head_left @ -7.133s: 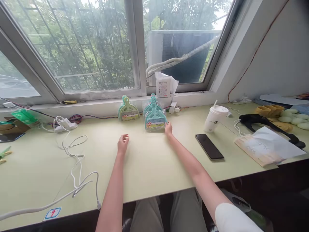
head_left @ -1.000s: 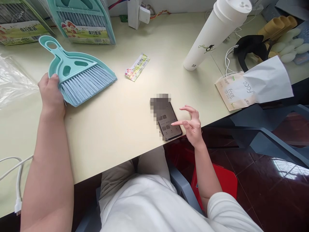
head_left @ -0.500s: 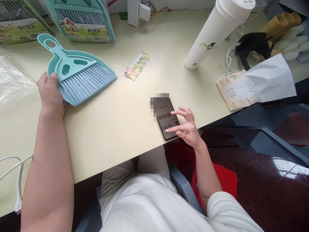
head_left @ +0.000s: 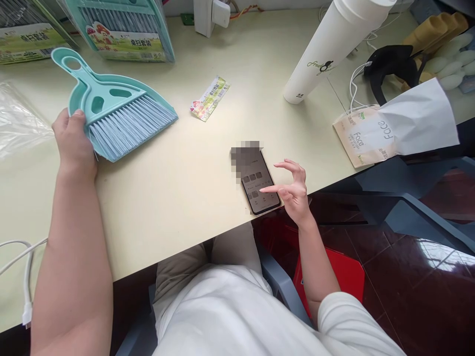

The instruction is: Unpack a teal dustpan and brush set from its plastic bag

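- Pale yellow table (head_left: pixel 159 207): across most of the view, near edge running up to the right.
- Grey plastic chair (head_left: pixel 423 217): right, beyond the near edge.
- Teal dustpan-and-brush set (head_left: pixel 128 106): left half of table, unwrapped, brush nested on pan, bristles toward lower right.
- Wrapped teal set (head_left: pixel 122 37): just behind it, in clear film, label facing front. Cut off at top.
- White lidded cup (head_left: pixel 322 59): right of centre, near the back. Appears tilted in this wide view.
- Paper bag (head_left: pixel 393 128): at right, near the table edge, white end folded over, printed "Face".
- Wrapped green set (head_left: pixel 33 42): far upper left, partly out of frame.
- Clear plastic film (head_left: pixel 22 123): crumpled, left of left wrist.
- Left hand (head_left: pixel 74 141): clamped on left edge of teal dustpan-and-brush set, thumb on top. Other fingers mostly hidden.
- Right hand (head_left: pixel 296 195): fingers apart, index over phone screen. Cannot tell if touching.
- Phone (head_left: pixel 260 180): flat by near edge, screen lit, top pixelated.
- Printed label card (head_left: pixel 210 98): flat, between dustpan set and cup.
- White adapter (head_left: pixel 220 14): back edge, plugged into white socket block (head_left: pixel 204 19).
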`<state>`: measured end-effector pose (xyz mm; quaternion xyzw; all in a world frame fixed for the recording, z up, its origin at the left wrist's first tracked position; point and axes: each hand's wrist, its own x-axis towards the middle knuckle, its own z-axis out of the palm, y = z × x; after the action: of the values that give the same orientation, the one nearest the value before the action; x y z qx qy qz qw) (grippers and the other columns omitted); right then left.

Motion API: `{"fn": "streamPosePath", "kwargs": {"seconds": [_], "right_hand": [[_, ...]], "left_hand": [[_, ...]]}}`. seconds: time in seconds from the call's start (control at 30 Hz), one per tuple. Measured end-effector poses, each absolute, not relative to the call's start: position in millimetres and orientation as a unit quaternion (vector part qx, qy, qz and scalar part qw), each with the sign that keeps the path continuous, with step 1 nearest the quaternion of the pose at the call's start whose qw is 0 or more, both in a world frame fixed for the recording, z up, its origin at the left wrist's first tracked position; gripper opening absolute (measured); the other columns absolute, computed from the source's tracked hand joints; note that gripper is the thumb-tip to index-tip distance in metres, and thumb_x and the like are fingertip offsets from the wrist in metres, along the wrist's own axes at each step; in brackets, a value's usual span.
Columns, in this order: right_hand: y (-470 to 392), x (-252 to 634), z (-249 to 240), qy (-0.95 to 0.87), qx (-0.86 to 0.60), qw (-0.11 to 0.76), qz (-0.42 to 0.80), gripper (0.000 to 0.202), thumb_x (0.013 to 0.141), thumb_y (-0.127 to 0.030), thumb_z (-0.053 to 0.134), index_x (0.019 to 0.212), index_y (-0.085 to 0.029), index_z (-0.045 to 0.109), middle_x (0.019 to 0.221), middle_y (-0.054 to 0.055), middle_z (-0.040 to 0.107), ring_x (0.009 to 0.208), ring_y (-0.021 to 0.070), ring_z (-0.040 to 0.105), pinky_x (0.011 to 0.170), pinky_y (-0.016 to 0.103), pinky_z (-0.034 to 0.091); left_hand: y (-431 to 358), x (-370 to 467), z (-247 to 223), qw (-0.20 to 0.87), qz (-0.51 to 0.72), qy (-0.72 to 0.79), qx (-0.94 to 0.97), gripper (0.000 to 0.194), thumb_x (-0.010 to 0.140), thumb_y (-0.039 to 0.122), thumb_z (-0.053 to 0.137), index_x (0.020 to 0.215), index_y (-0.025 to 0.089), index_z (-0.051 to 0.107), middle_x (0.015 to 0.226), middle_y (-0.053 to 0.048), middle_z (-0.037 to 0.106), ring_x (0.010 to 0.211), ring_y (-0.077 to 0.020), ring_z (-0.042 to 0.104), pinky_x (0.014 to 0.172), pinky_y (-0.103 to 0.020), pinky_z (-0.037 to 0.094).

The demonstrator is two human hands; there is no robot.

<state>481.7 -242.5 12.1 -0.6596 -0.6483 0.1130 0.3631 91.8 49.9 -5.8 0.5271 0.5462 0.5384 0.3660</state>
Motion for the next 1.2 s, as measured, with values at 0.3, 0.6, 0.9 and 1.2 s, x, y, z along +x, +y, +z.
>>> {"fn": "streamPosePath", "kwargs": {"seconds": [0.3, 0.6, 0.9, 1.2], "right_hand": [[-241, 482, 6, -0.596, -0.68, 0.42, 0.074, 0.053, 0.101, -0.05, 0.032, 0.088, -0.032, 0.08, 0.126, 0.003, 0.059, 0.134, 0.0285, 0.047, 0.119, 0.054, 0.031], [-240, 480, 9, -0.623, -0.682, 0.374, 0.085, 0.043, 0.1, -0.052, 0.036, 0.104, -0.035, 0.075, 0.134, 0.003, 0.055, 0.138, 0.0313, 0.043, 0.121, 0.061, 0.02], [-233, 467, 21, -0.708, -0.631, 0.29, 0.129, 0.04, 0.094, -0.064, 0.041, 0.114, -0.045, 0.07, 0.151, -0.005, 0.041, 0.15, 0.0354, 0.023, 0.12, 0.07, -0.004], [-233, 463, 24, -0.657, -0.661, 0.338, 0.131, 0.044, 0.097, -0.061, 0.036, 0.128, -0.04, 0.06, 0.152, 0.0, 0.041, 0.148, 0.0331, 0.031, 0.121, 0.068, 0.009]], "left_hand": [[50, 94, -5, 0.378, 0.55, 0.544, 0.509, 0.031, 0.084, 0.029, 0.06, 0.068, 0.019, 0.035, 0.066, 0.003, 0.028, 0.059, -0.0089, 0.028, 0.056, -0.022, 0.025], [51, 94, -5, 0.381, 0.556, 0.542, 0.502, 0.029, 0.083, 0.024, 0.059, 0.067, 0.019, 0.035, 0.066, 0.003, 0.029, 0.059, -0.0098, 0.028, 0.057, -0.023, 0.025], [53, 91, -9, 0.383, 0.559, 0.533, 0.506, 0.026, 0.081, 0.021, 0.056, 0.066, 0.019, 0.034, 0.066, 0.002, 0.027, 0.058, -0.0098, 0.027, 0.056, -0.023, 0.023], [51, 94, -5, 0.378, 0.552, 0.542, 0.509, 0.031, 0.083, 0.029, 0.06, 0.067, 0.019, 0.035, 0.065, 0.003, 0.027, 0.058, -0.0094, 0.027, 0.056, -0.023, 0.024]]}}
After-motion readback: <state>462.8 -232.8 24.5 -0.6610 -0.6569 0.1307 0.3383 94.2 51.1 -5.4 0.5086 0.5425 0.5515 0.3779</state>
